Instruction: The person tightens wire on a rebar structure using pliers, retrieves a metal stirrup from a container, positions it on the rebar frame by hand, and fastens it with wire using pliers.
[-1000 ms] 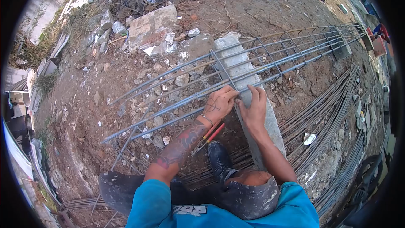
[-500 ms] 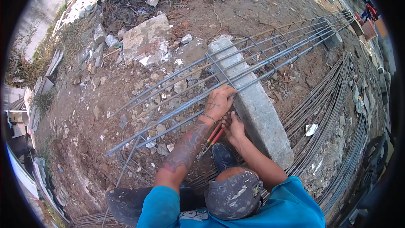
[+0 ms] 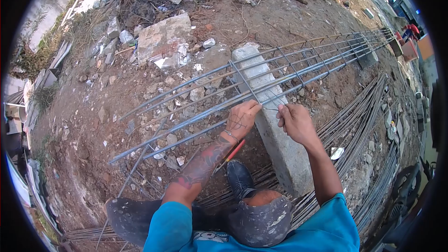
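A long rebar cage [image 3: 298, 72] lies across a concrete block [image 3: 284, 142], its loose bar ends reaching to the left. My left hand [image 3: 242, 118] is closed at the corner of the nearest square stirrup [image 3: 242, 81], fingertips pinched by the lower bar; what they grip is too small to make out. To its right, over the block, my right hand [image 3: 297, 122] pinches a thin wire [image 3: 269, 108] that runs toward the left fingertips. Red-handled pliers [image 3: 234, 150] are below my left wrist, beside my shoe.
Bundles of thin steel bars [image 3: 354, 116] lie on the ground at the right. A second block [image 3: 365, 56] supports the cage's far part. A broken slab [image 3: 163, 37] and rubble lie beyond the bars. My boot [image 3: 240, 177] and bent knee are close below.
My right hand has dropped from the cage, then come up and right, now with wire between its fingers. My left hand stays at the stirrup corner. The view has shifted slightly.
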`<state>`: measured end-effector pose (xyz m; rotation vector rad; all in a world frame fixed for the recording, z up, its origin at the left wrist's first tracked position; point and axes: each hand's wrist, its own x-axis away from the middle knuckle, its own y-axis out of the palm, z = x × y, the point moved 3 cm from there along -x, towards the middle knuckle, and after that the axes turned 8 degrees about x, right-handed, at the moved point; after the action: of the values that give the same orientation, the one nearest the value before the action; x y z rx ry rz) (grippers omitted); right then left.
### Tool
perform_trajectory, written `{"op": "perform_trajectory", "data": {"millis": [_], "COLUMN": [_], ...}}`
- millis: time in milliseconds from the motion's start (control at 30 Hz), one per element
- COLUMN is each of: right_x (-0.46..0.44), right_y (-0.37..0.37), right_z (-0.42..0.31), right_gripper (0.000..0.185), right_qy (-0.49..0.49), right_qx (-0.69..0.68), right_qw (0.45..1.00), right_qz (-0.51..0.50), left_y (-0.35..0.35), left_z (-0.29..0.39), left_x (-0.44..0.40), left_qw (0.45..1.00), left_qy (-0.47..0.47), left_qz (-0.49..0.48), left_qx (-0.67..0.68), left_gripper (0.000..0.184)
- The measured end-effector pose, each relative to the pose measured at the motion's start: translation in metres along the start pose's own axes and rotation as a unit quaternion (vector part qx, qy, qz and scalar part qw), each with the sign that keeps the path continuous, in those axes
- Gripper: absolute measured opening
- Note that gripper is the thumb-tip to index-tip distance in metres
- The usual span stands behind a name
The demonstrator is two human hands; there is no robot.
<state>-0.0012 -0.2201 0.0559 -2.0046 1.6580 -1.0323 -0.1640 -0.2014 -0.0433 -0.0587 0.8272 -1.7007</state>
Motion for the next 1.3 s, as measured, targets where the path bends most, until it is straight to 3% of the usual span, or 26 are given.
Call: {"op": "perform_trajectory", "data": {"millis": [33, 167, 233, 267, 333, 433, 500, 567, 667, 733, 867, 1000, 1133, 1167, 1200, 1267, 1300], "right_x": [-0.012, -0.071, -0.088, -0.092, -0.093, -0.079, -0.060, -0.045, -0.026, -0.025, -0.028, -0.023, -0.021, -0.022, -0.022, -0.021, -0.028], "right_y": [-0.004, -0.006, -0.001, 0.004, 0.013, 0.011, 0.008, 0.033, 0.080, 0.086, 0.089, 0.085, 0.085, 0.082, 0.072, 0.040, 0.027], "right_z": [-0.012, -0.043, -0.055, -0.058, -0.062, -0.061, -0.037, 0.017, 0.035, 0.031, 0.031, 0.037, 0.037, 0.039, 0.041, 0.040, 0.049], "right_gripper": [0.039, 0.041, 0.045, 0.045, 0.053, 0.060, 0.061, 0.052, 0.037, 0.036, 0.032, 0.018, 0.019, 0.031, 0.031, 0.070, 0.070], "right_qy": [-0.024, -0.065, -0.056, -0.056, -0.151, -0.156, -0.124, -0.001, 0.095, 0.070, 0.045, 0.018, -0.025, 0.021, 0.026, -0.127, -0.122], "right_qx": [0.020, 0.076, 0.133, 0.135, 0.198, 0.222, 0.062, -0.091, -0.142, -0.135, -0.141, -0.063, -0.054, -0.056, -0.054, 0.133, 0.141], "right_qw": [0.999, 0.992, 0.971, 0.972, 0.952, 0.959, 0.990, 0.994, 0.985, 0.987, 0.986, 0.986, 0.979, 0.988, 0.987, 0.952, 0.950], "right_qz": [-0.019, -0.078, -0.189, -0.184, -0.178, -0.087, 0.035, 0.058, -0.029, 0.044, 0.075, 0.155, 0.196, 0.142, 0.151, 0.245, 0.251], "left_y": [0.001, -0.002, -0.001, 0.000, 0.002, 0.011, -0.001, -0.004, -0.006, -0.009, -0.011, -0.015, -0.012, -0.014, -0.016, -0.011, -0.010], "left_z": [0.004, 0.019, 0.016, 0.018, 0.013, -0.004, 0.003, 0.000, -0.001, -0.002, -0.002, -0.002, -0.006, -0.007, -0.007, -0.005, -0.005], "left_x": [0.003, 0.003, -0.004, -0.008, -0.018, -0.015, -0.018, -0.019, -0.032, -0.028, -0.031, -0.028, -0.026, -0.024, -0.021, -0.022, -0.024], "left_qw": [0.998, 0.998, 0.995, 0.996, 0.976, 0.984, 0.983, 0.984, 0.989, 0.983, 0.985, 0.982, 0.976, 0.976, 0.976, 0.975, 0.975], "left_qy": [0.042, 0.041, -0.098, -0.092, -0.216, -0.176, -0.186, -0.175, -0.141, -0.164, -0.150, -0.163, -0.182, -0.180, -0.186, -0.191, -0.185], "left_qz": [0.023, 0.042, 0.014, 0.015, 0.031, 0.026, 0.000, -0.005, -0.033, -0.031, -0.032, -0.022, -0.007, -0.010, -0.007, -0.004, -0.008], "left_qx": [-0.036, -0.034, -0.009, -0.007, -0.002, -0.016, 0.009, 0.017, 0.034, 0.075, 0.078, 0.090, 0.122, 0.124, 0.116, 0.115, 0.124], "left_gripper": [0.016, 0.018, 0.021, 0.021, 0.020, 0.022, 0.026, 0.024, 0.025, 0.029, 0.027, 0.032, 0.030, 0.030, 0.030, 0.030, 0.030]}}
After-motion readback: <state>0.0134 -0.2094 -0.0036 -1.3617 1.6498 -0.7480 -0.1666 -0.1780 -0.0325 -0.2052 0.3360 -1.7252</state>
